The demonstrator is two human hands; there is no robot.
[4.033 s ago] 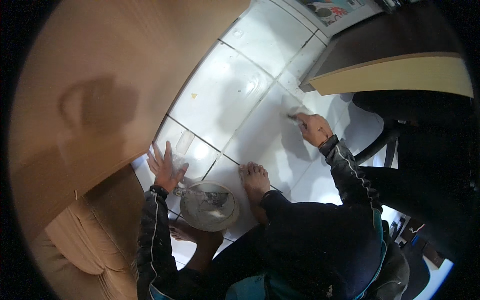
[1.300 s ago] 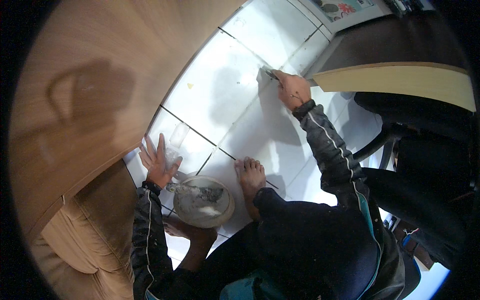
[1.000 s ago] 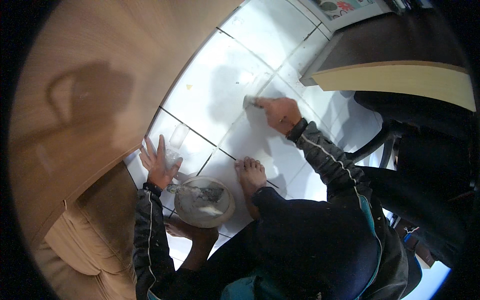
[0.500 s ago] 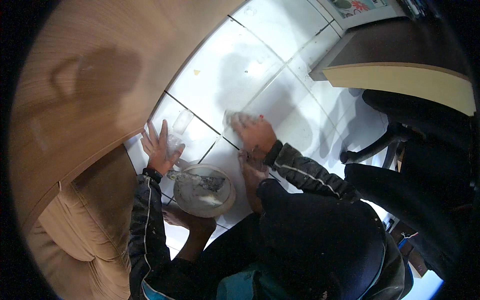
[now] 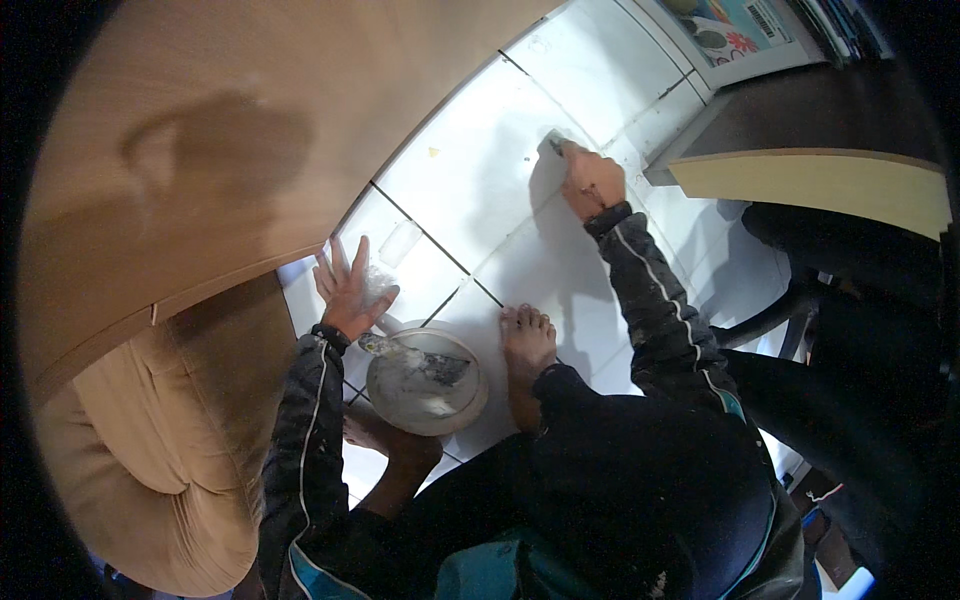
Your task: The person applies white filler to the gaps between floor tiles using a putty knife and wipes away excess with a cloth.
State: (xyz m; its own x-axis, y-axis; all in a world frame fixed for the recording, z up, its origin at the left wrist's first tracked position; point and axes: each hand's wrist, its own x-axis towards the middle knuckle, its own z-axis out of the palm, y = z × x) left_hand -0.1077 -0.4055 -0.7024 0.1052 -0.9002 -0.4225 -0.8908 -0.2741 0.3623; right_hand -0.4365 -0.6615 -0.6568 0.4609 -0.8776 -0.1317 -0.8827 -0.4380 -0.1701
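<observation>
My right hand (image 5: pixel 595 182) is reached out over the white floor tiles, fingers closed on a small greyish pad (image 5: pixel 556 141) pressed to the tiles; most of it is hidden by the fingers. My left hand (image 5: pixel 347 290) rests spread on the floor beside the wooden furniture edge, next to crumpled clear plastic (image 5: pixel 379 284). Nearer to me stands a round whitish bowl (image 5: pixel 478 398) with pale residue inside. Across it lies a smeared, putty-knife-like tool (image 5: pixel 440 367), its handle end on the rim by my left wrist.
A wooden panel (image 5: pixel 230 190) fills the upper left, above a brown cushioned seat (image 5: pixel 190 430). At right are a dark cabinet with a pale edge (image 5: pixel 810 178) and black chair legs (image 5: pixel 765 325). My bare right foot (image 5: pixel 528 340) stands beside the bowl. Dark joints cross the tiles.
My right hand has moved away from my feet, up and to the right across the tiles, with the greyish pad. My left hand stays by the plastic; the whole view has shifted slightly.
</observation>
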